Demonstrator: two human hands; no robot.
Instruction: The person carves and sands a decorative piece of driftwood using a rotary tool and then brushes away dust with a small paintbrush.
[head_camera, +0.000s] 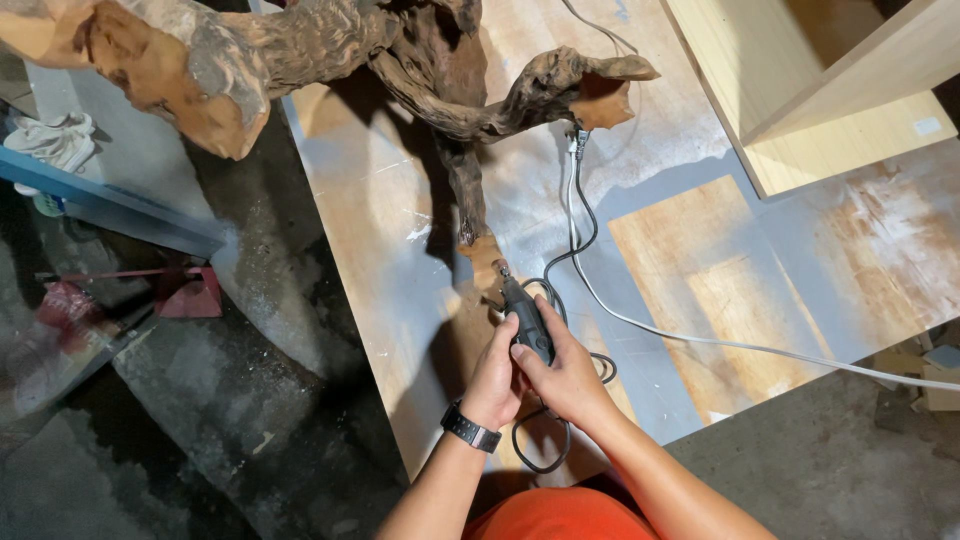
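At the far left, a crumpled white rag (55, 138) lies on a blue beam, and a red metal bracket (185, 292) sits on the grey concrete floor (250, 420) below it. Moving right, a large gnarled piece of driftwood (300, 50) stretches across the top of the view, and one thin branch (470, 200) hangs down to a pale cut tip over a scuffed plywood bench (700, 270). Just below that tip, a dark handheld rotary tool (525, 318) points up and slightly left, its bit touching or almost touching the wood. Its long axis runs from the hands up toward the branch. The left hand (495, 380), with a black watch (470, 428) on the wrist, wraps its fingers around the tool's left side. The right hand (570, 375) closes over the rear from the right, fingers curled tight on the body. Both hands sit equally close, directly beneath the tip. A black cord (575, 240) loops away beside a white cable (750, 345). At the upper right stands a pale wooden box (850, 110).
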